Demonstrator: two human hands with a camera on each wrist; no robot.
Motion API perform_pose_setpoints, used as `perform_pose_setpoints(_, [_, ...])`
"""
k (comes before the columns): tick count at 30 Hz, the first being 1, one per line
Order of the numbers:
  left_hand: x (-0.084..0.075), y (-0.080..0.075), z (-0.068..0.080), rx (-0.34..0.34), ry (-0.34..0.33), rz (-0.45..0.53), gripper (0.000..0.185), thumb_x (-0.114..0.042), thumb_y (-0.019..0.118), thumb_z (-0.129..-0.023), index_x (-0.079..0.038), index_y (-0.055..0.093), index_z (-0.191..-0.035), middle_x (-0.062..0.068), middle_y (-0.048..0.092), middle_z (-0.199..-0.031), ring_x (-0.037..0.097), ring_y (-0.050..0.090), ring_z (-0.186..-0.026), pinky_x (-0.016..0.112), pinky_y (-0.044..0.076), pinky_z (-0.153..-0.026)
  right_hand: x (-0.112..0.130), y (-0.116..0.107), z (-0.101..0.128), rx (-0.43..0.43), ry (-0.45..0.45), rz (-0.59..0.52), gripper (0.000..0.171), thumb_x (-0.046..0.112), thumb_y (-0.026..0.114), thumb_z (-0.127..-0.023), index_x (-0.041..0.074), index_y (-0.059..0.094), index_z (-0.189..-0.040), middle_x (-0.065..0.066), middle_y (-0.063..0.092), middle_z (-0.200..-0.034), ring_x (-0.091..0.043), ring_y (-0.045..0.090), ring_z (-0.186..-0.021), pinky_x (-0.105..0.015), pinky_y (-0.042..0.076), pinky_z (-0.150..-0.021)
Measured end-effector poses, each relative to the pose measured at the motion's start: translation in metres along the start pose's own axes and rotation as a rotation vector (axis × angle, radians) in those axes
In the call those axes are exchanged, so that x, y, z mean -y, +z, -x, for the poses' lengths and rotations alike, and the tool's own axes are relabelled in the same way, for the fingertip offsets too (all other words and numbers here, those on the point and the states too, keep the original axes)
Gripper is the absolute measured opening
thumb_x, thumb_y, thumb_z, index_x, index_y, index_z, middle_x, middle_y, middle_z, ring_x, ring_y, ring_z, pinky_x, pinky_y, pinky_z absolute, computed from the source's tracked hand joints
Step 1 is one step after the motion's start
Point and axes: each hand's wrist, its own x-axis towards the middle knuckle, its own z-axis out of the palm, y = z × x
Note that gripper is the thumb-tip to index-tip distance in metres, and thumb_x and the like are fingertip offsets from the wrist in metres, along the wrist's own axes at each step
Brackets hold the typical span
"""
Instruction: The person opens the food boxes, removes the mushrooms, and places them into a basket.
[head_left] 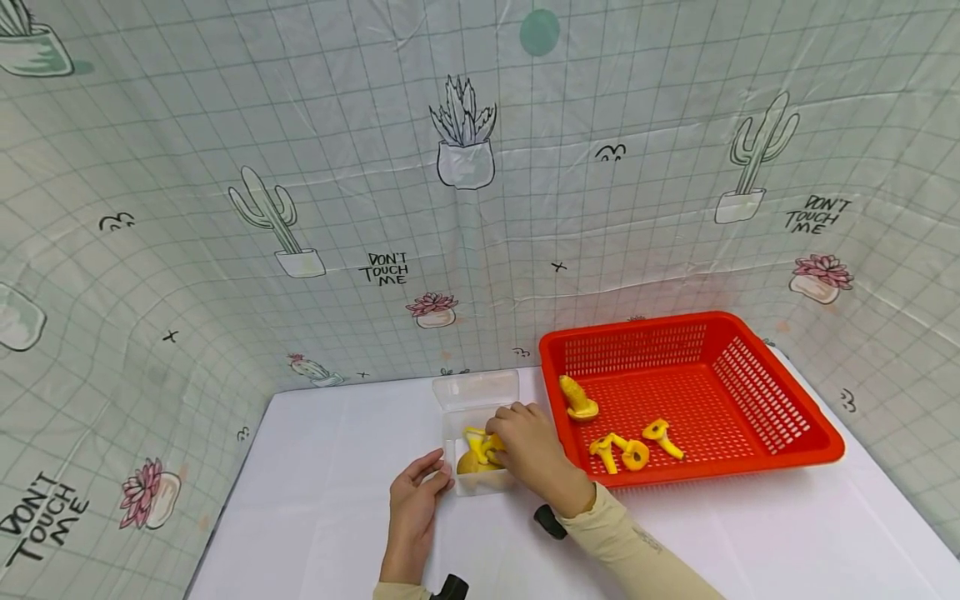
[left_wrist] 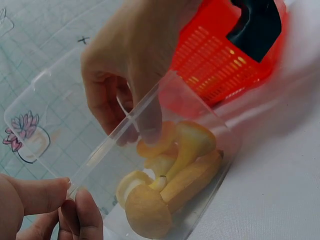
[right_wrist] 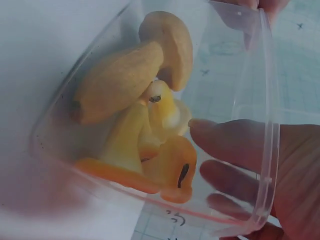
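Note:
A clear plastic box (head_left: 480, 484) stands on the table, its lid (head_left: 476, 388) raised at the back. Several toy mushrooms lie inside: a tan one with a thick stem (left_wrist: 187, 186) and smaller yellow ones with flared caps (right_wrist: 125, 140). My left hand (head_left: 414, 510) pinches the box's left rim between thumb and fingers. Over the right side, my right hand (head_left: 534, 450) reaches down into the box. Its thumb (right_wrist: 225, 142) and fingers (right_wrist: 227, 180) stand spread beside a yellow mushroom (right_wrist: 177, 170), with no grip on it visible.
A red slotted basket (head_left: 690, 387) sits to the right of the box. In it lie a tan mushroom (head_left: 577, 398) at the left and several yellow mushrooms (head_left: 663, 438) near the front. A patterned cloth (head_left: 480, 225) hangs behind the white table (head_left: 322, 467).

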Motion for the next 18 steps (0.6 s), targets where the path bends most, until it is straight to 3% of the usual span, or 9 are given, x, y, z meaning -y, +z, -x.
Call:
perform_pose_setpoints(7, [-0.0029,0.0019,0.0023,-0.013,-0.001,-0.009,0.039,0.014,0.063,-0.096,0.022,0.056,-0.134,0.006,0.061,-0.101,0.008,0.061,-0.084,0.016,0.059,-0.074,0.0012,0.0013,-0.0052,0.02,-0.015,0.126,0.027,0.025,0.096,-0.077,0.018,0.081,-0.098,0.0,0.075,-0.096,-0.022,0.064,-0.089,-0.036,0.052,-0.081])
perform_pose_setpoints(18, [-0.0013,0.002,0.0025,-0.01,0.006,-0.006,0.037,0.015,0.061,-0.097,0.023,0.056,-0.133,0.006,0.061,-0.101,0.008,0.06,-0.084,0.017,0.059,-0.074,0.0021,0.0031,-0.0089,-0.004,0.001,0.18,0.019,0.018,0.094,-0.078,0.019,0.08,-0.091,0.0,0.071,-0.086,-0.021,0.063,-0.083,-0.034,0.049,-0.077])
